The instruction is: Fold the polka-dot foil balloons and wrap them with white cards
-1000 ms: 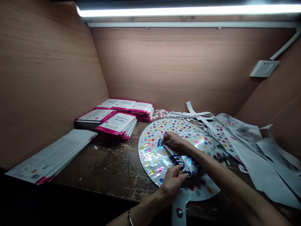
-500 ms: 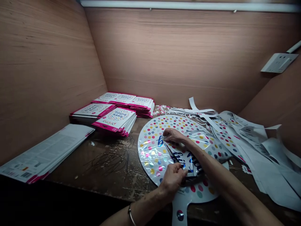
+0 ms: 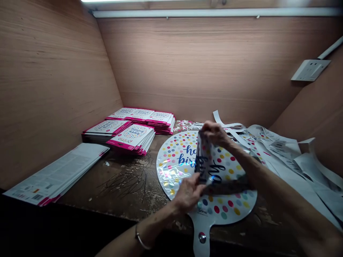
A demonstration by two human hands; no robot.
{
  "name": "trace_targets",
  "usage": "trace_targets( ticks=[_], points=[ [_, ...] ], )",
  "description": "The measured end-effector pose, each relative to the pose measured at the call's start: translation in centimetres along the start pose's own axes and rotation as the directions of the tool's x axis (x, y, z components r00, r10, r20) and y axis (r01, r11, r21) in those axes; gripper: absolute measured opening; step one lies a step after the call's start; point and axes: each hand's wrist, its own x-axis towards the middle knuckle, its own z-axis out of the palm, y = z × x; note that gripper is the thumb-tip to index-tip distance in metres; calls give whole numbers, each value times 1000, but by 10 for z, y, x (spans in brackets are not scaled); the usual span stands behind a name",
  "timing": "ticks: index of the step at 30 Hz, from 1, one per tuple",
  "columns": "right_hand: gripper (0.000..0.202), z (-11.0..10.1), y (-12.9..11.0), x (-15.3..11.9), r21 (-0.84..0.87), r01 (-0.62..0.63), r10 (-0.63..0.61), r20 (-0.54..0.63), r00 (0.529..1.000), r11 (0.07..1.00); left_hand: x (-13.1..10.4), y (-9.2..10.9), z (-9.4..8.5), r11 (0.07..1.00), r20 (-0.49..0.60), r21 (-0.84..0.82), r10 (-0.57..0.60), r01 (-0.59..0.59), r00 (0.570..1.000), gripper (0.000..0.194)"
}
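Observation:
Flat on the bench lies a round foil balloon (image 3: 171, 157) with coloured dots, blue lettering and a tail pointing towards me. Over its right half is a second, partly folded foil balloon (image 3: 214, 167) with the same print. My right hand (image 3: 214, 134) pinches its upper edge and holds it raised near the far side. Nearer me, my left hand (image 3: 189, 191), closed with a bracelet at the wrist, grips the lower end of the same fold. The right forearm hides part of the balloon's right side.
Stacks of printed white and pink packets (image 3: 134, 135) stand at the back left. A pile of long printed cards (image 3: 59, 175) lies at the left edge, with dark threads (image 3: 125, 178) beside it. White paper strips and sheets (image 3: 292, 167) cover the right side. A socket plate (image 3: 311, 70) is on the right wall.
My right hand has moved up and to the right, lifting the folded balloon's edge. More lettering of the balloon underneath shows. My left hand has shifted slightly left, still gripping.

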Motion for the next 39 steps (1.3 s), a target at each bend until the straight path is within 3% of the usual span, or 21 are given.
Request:
trace_targets(
  ticks=[1,2,4,5,7,9,10,12,14,15,17,20,22,24,26,28,30,32,35,37,39],
  points=[
    [5,-20,-9,-6,41,66,-58,-164,985,997,6,5,-15,980,-27,183,88,-81,996,22],
    [2,-37,-18,-15,63,161,-131,-337,932,985,12,11,-31,899,-33,399,209,-179,977,24],
    [6,-59,-37,-44,3,346,-288,-548,786,938,23,19,-65,631,93,686,417,-362,904,24],
    [7,-62,-44,-62,-57,417,-378,-549,745,907,26,20,-82,505,189,744,471,-439,862,23],
    [11,-50,-50,-103,-136,558,-561,-393,728,819,26,19,-109,362,373,746,470,-560,800,20],
    [17,-22,-47,-141,-141,668,-682,-188,707,731,16,13,-127,393,452,682,436,-617,778,21],
    [19,-6,-44,-157,-131,692,-705,-129,698,710,9,10,-131,446,421,656,453,-609,786,22],
    [21,23,-38,-180,-120,690,-698,-40,715,714,-3,8,-129,543,225,640,545,-544,808,26],
    [23,42,-35,-194,-114,663,-667,13,745,739,-8,9,-113,552,80,653,631,-519,772,30],
    [24,48,-35,-198,-110,654,-655,23,755,749,-7,10,-102,517,108,671,642,-532,759,32],
    [28,53,-35,-203,-98,636,-635,43,771,766,3,6,-75,411,277,714,578,-567,767,42],
    [28,50,-41,-208,-104,604,-587,150,795,791,25,-13,-45,308,384,811,363,-498,849,65],
    [24,42,-50,-205,-86,588,-554,252,794,804,36,-31,-37,293,390,841,258,-456,884,75],
    [22,33,-59,-192,-12,561,-529,316,787,828,41,-45,-37,281,414,843,208,-459,886,74],
    [34,27,-61,-166,75,531,-522,343,781,844,40,-52,-39,265,437,836,208,-481,875,65],
    [36,28,-44,-133,86,521,-509,395,765,849,39,-53,-40,265,450,826,220,-497,865,62],
    [32,38,-8,-101,-18,496,-426,483,765,868,38,-51,-40,287,449,819,219,-497,866,69],
    [35,49,36,-78,-212,309,-169,499,850,927,39,-49,-41,314,442,816,201,-484,874,78],
    [47,61,87,-67,-361,89,92,456,885,928,38,-44,-44,353,460,800,159,-486,874,83],
    [51,64,100,-69,-386,68,127,458,880,920,30,-40,-46,372,497,770,158,-518,853,89],
    [52,65,101,-74,-391,76,127,468,875,917,15,-35,-46,371,562,714,202,-594,802,95]
  ],
)
